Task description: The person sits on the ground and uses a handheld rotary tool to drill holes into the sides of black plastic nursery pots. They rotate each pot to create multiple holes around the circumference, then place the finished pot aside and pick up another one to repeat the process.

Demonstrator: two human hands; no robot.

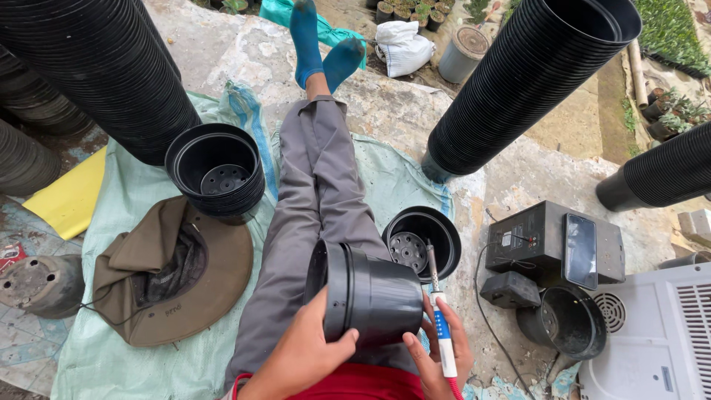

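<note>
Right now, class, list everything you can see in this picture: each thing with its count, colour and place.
Pot on its side: one, black, on the lap.
Soldering iron: one, white and blue.
Short pot stacks: two, black, one left of the legs, one right.
Long pot stacks: several, black, upper left and right.
Hat: one, olive, left on the sheet.
Sheet: one, pale green, on the ground.
Speaker box: one, dark, right; phone leaning on it.
Sack: one, white, top.
Legs: grey trousers, blue socks.
Left hand: holds the pot.
Right hand: grips the iron.
</note>
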